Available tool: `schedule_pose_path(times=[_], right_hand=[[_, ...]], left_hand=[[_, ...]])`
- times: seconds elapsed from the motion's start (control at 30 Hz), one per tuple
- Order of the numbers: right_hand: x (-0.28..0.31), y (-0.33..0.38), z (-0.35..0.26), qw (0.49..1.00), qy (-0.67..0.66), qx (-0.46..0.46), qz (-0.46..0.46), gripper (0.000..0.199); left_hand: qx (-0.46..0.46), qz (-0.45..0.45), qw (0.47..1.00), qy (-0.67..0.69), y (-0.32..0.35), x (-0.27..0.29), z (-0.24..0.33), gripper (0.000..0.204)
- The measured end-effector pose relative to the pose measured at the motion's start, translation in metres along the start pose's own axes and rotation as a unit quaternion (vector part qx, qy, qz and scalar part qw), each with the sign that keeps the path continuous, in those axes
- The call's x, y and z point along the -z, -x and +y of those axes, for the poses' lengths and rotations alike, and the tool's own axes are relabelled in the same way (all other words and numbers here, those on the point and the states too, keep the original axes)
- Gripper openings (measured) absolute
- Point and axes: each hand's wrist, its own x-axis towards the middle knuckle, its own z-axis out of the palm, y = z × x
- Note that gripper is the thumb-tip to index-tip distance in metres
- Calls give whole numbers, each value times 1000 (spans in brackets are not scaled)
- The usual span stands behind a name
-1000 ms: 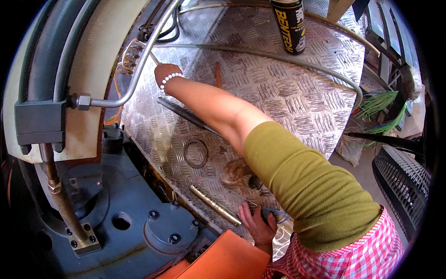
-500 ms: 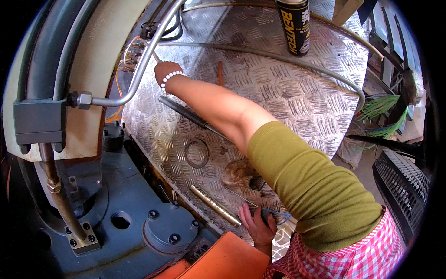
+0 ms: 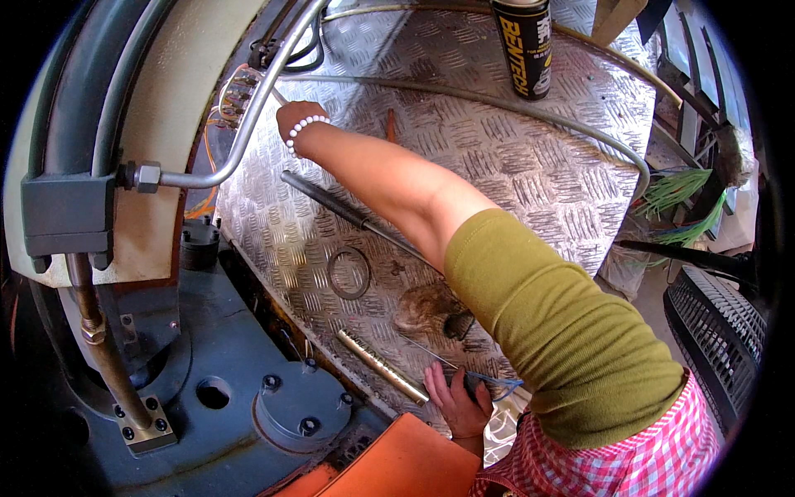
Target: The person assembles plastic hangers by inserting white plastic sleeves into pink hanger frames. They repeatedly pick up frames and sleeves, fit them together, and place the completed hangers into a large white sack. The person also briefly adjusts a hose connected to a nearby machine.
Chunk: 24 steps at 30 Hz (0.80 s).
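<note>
My right hand (image 3: 302, 121), a white bead bracelet at its wrist, reaches across to the far left, closed around a slim metal-shafted tool (image 3: 280, 97). Most of that tool is hidden in the fist. Its shaft points toward small wired terminals (image 3: 238, 93). Low in the view, my left hand (image 3: 458, 403) rests on the plate with fingers stretched out and apart. A dark handle (image 3: 472, 384) lies beside or beneath those fingers, close to a thin metal shaft (image 3: 426, 351). Just left of them is a brass-coloured rod (image 3: 383, 367).
Under my arm, the tread plate (image 3: 513, 174) carries a flat ring (image 3: 349, 273), a black-gripped bar (image 3: 323, 197) and a brown-stained rag-like lump (image 3: 426, 311). A spray can (image 3: 525, 50) stands at the back beside a hose (image 3: 464, 98). Grey machinery (image 3: 199, 331) with a bent metal pipe (image 3: 248, 137) fills the left.
The view has shifted very slightly. My right forearm sits a touch higher, leaving more of the black-gripped bar in sight. Both hands stay where they were.
</note>
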Motion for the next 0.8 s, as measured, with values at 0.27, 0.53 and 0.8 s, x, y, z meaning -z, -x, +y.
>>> schedule_pose_path(times=[0.27,0.53,0.8], right_hand=[[11,0,-4,1000,12,11,-23,25],[16,0,-15,1000,3,2,-28,25],[15,0,-14,1000,5,-5,-20,26]], left_hand=[[-2,-3,1000,-2,-3,1,2,35],[-10,-11,1000,-27,2,-1,-6,44],[40,16,999,33,-4,2,7,41]])
